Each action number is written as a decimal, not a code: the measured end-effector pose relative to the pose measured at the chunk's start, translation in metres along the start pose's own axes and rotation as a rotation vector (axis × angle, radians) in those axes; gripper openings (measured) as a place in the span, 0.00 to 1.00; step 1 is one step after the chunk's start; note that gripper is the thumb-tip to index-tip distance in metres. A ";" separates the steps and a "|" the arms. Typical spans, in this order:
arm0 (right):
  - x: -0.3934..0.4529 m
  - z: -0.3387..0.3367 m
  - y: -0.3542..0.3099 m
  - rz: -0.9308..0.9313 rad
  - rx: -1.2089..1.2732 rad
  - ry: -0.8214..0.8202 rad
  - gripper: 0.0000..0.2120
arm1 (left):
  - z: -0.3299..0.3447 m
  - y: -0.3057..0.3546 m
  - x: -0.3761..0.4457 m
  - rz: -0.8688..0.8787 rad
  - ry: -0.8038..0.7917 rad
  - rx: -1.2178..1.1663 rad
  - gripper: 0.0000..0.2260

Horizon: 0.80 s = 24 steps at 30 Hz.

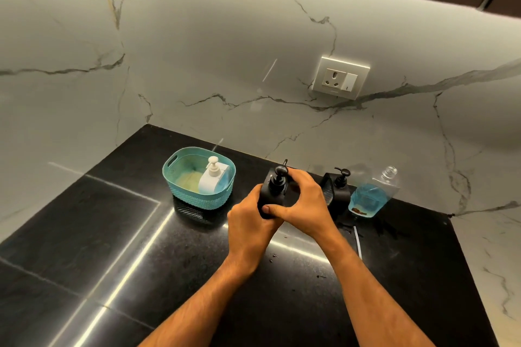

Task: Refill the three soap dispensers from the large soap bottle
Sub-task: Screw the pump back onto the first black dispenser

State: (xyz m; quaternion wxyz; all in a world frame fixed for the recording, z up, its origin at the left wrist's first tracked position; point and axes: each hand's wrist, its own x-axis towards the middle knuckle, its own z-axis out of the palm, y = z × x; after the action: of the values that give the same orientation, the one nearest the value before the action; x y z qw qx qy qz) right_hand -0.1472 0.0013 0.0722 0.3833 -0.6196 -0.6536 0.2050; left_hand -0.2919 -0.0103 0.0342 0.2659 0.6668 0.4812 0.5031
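A black pump dispenser (275,182) stands on the black counter (141,248), held from both sides. My left hand (249,222) grips its lower left side. My right hand (304,205) wraps its right side, thumb across the front. A second black pump dispenser (339,182) stands to the right near the wall. A white pump dispenser (211,176) with blue soap sits inside a teal basket (180,186) to the left. The large clear soap bottle (372,194), uncapped and holding blue liquid in its lower part, stands at the far right.
A marble wall with a socket and switch (341,77) rises behind the counter. A thin white tube (358,241) lies on the counter right of my right forearm. Small dark specks dot the counter near it. The counter's right edge meets marble at the far right.
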 end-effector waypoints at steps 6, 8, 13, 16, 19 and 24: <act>0.030 0.022 -0.030 -0.105 0.020 0.061 0.40 | -0.041 -0.005 0.030 0.031 0.061 0.014 0.18; 0.042 0.031 -0.042 -0.144 0.025 0.074 0.40 | -0.057 -0.006 0.042 0.054 0.088 0.037 0.19; 0.077 0.052 -0.074 -0.224 0.030 0.125 0.38 | -0.089 -0.014 0.076 0.077 0.103 0.052 0.19; 0.097 0.067 -0.089 -0.245 0.048 0.142 0.36 | -0.105 -0.021 0.095 0.076 0.114 0.099 0.22; 0.115 0.084 -0.100 -0.255 0.061 0.154 0.36 | -0.118 -0.029 0.113 0.018 0.126 0.100 0.22; 0.140 0.112 -0.104 -0.242 0.036 0.128 0.36 | -0.133 -0.052 0.133 -0.056 0.110 0.080 0.23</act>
State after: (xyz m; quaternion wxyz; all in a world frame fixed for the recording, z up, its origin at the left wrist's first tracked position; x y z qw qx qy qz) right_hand -0.2911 0.1448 0.1144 0.4574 -0.5409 -0.6940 0.1289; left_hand -0.4304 0.1136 0.0925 0.2261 0.6344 0.5334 0.5117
